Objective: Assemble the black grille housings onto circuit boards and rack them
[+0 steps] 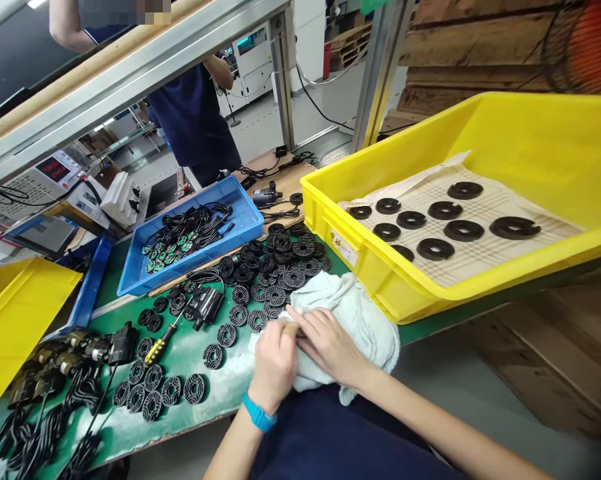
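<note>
My left hand (275, 360), a blue band at its wrist, is curled into a fist at the front edge of the green worktable. Against it presses my right hand (330, 343), its fingers bent together. A small tan bit shows between the two hands, but what they grip is mostly hidden. Beneath them a pale, crumpled cloth (365, 320) hangs over the table edge towards my lap. Just beyond my left hand lie many black slotted discs (257, 320), heaped at the back and loose in front.
To the right, a yellow bin (410, 293) holds black discs on checked paper. A blue tray (195, 277) of cables with green circuit boards stands behind. Left are a screwdriver (160, 345), a black pump (207, 307) and corded pumps (70, 360). Another person (195, 120) stands beyond the frame.
</note>
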Action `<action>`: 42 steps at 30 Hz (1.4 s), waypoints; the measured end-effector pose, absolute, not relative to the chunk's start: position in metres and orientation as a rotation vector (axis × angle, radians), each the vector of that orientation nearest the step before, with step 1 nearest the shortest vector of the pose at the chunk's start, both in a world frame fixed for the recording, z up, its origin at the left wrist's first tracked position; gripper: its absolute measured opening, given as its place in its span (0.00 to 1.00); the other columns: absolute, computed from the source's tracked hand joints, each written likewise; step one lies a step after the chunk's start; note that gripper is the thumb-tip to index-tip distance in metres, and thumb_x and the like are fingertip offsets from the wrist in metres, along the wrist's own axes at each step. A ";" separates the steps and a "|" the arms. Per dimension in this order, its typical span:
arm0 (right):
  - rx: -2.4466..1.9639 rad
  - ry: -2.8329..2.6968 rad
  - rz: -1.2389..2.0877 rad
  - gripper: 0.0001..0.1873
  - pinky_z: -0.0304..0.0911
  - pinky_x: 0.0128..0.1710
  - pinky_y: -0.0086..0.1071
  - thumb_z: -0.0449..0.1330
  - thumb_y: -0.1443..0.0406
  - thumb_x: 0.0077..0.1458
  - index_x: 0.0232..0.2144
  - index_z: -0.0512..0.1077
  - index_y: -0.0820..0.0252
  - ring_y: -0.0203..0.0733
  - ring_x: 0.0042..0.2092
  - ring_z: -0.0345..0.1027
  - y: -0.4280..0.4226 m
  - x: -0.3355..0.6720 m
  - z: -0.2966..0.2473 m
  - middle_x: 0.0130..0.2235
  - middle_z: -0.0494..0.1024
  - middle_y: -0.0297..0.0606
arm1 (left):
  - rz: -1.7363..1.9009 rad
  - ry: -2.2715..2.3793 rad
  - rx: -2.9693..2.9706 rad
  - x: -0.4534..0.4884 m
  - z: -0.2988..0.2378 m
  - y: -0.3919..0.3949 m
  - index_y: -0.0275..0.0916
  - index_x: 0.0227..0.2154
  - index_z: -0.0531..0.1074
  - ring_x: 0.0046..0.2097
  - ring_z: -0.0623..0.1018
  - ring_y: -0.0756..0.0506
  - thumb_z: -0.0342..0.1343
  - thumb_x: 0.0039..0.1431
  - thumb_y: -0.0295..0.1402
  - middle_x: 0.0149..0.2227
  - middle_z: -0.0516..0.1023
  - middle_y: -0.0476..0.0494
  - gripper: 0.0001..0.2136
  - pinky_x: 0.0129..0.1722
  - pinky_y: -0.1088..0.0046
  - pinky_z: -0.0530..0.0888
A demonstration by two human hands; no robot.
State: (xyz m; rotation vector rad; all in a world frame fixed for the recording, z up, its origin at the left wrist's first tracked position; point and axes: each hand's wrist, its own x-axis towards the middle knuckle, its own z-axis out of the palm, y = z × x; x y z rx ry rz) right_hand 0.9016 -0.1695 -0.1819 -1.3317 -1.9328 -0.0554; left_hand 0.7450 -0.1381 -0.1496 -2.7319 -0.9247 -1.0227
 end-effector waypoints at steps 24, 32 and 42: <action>-1.168 -1.626 -0.174 0.12 0.71 0.37 0.42 0.55 0.72 0.56 0.42 0.70 0.59 0.49 0.37 0.71 -0.198 0.930 -0.194 0.34 0.73 0.43 | -0.228 -0.328 -2.946 0.801 -0.154 -0.061 0.30 0.67 0.61 0.72 0.60 0.34 0.43 0.73 0.41 0.69 0.65 0.33 0.26 0.73 0.46 0.47; -1.340 -1.956 -0.020 0.20 0.68 0.42 0.46 0.57 0.71 0.54 0.51 0.72 0.62 0.53 0.40 0.67 -0.191 0.924 -0.187 0.37 0.74 0.45 | -0.326 -0.347 -2.916 0.791 -0.164 -0.042 0.31 0.64 0.65 0.70 0.64 0.36 0.38 0.75 0.36 0.66 0.70 0.36 0.23 0.73 0.45 0.49; -1.353 -2.152 0.042 0.34 0.63 0.58 0.53 0.59 0.67 0.57 0.66 0.63 0.62 0.56 0.54 0.67 -0.173 0.917 -0.185 0.50 0.75 0.50 | -0.182 -0.233 -2.898 0.756 -0.157 -0.023 0.32 0.66 0.62 0.73 0.57 0.37 0.42 0.73 0.32 0.68 0.66 0.36 0.22 0.73 0.48 0.47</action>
